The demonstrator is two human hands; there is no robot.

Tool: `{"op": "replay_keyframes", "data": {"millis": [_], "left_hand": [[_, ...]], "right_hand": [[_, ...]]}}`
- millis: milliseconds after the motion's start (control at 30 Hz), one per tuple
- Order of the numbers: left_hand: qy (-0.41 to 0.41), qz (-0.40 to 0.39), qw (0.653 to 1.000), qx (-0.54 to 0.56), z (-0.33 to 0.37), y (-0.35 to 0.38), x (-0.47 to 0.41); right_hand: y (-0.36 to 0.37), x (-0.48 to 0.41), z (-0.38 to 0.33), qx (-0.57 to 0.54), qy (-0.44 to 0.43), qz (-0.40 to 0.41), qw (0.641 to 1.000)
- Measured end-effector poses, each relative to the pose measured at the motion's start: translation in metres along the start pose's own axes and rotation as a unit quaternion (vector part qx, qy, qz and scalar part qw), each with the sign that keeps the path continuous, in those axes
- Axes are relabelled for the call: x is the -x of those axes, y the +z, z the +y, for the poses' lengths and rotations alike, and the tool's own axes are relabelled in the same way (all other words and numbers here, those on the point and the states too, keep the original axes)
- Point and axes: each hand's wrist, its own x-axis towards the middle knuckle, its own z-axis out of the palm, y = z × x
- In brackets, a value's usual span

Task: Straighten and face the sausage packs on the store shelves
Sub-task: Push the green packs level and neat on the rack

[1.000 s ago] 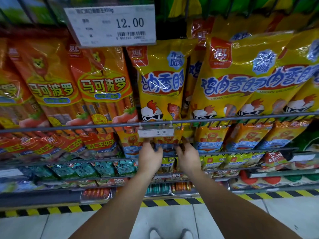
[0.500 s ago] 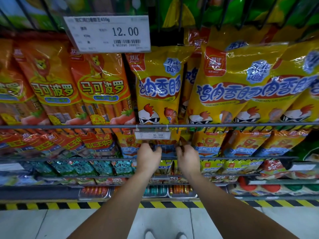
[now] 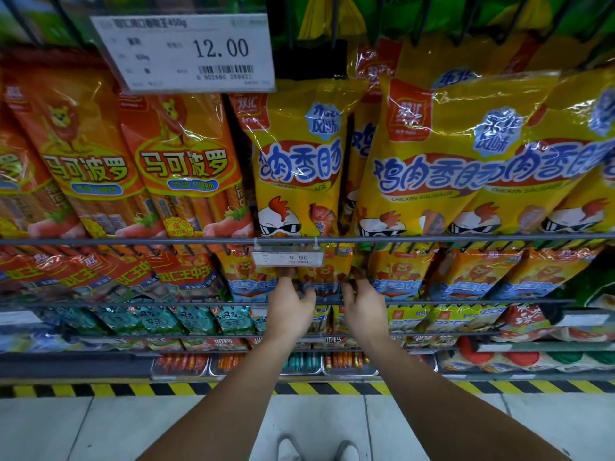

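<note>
Both my hands reach to the second hanging row, just under the small 9.90 price tag [image 3: 288,258]. My left hand [image 3: 289,309] and my right hand [image 3: 364,307] grip the two sides of one orange lion-print sausage pack [image 3: 324,272] with a blue band. Its lower part is hidden behind my fingers. Similar lion packs [image 3: 399,274] hang to its right. Above hang yellow chicken sausage packs [image 3: 294,161] and orange packs [image 3: 186,168] on the left.
A grey wire rail [image 3: 133,241] runs across in front of the packs, another rail [image 3: 133,304] below. A large 12.00 price tag [image 3: 186,51] hangs at the top. Teal packs [image 3: 149,322] fill a lower row. Yellow-black floor tape [image 3: 100,389] edges the shelf base.
My hands have risen a little and moved closer onto the lion pack's sides. The view has tilted slightly, so the shelves sit lower in the picture.
</note>
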Motion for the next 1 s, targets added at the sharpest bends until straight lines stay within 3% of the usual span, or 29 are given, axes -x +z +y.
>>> {"op": "replay_keyframes", "data": {"millis": [400, 667, 833, 1000], "left_hand": [[-0.003, -0.071, 0.995, -0.070, 0.010, 0.003, -0.008], [-0.045, -0.073, 0.995, -0.045, 0.004, 0.001, -0.010], [-0.072, -0.003, 0.996, 0.042, -0.012, -0.012, -0.004], [-0.074, 0.072, 0.994, 0.030, -0.030, -0.036, -0.003]], "right_hand": [[-0.003, -0.013, 0.013, 0.034, 0.016, 0.006, 0.999], [-0.003, -0.014, 0.019, 0.034, 0.006, -0.002, 0.999], [-0.006, -0.003, 0.023, 0.044, -0.020, 0.029, 0.998], [0.001, 0.021, 0.012, 0.043, -0.100, 0.091, 0.990]]}}
